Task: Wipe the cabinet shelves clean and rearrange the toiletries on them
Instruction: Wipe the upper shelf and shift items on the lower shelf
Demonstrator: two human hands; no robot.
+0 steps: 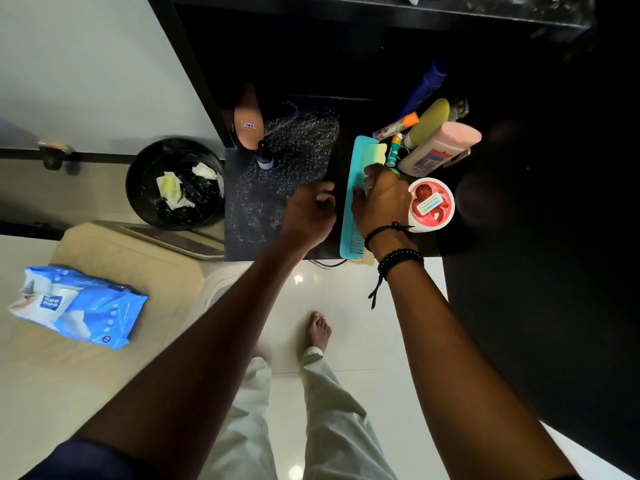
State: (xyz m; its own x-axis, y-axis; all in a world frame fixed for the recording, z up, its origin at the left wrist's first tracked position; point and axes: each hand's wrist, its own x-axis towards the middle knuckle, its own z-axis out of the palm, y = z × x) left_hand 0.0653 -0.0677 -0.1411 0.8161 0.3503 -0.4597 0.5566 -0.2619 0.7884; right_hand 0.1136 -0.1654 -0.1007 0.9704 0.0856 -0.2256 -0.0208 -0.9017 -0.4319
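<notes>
Toiletries cluster at two o'clock on dark speckled shelf [277,188]; round black bin [175,183] at nine holds crumpled wipes [169,188]. Left hand [308,213] curled, empty; right hand [382,202] presses long turquoise comb [356,181], fingers spread. Cabinet interior dark, indistinct.

left grip [310,211]: curled, empty | right grip [382,199]: palm down, fingers spread

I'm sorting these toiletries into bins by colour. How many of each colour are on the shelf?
Blue: 1, tall bottle
Teal: 1, comb
Yellow-green: 1, bottle
Pink: 1, bottle
Red-lidded: 1, tub
Peach: 1, bottle
Dark: 1, small dropper bottle
Orange-capped: 1, tube
Total: 8, not counting small half-hidden items behind the comb.
</notes>
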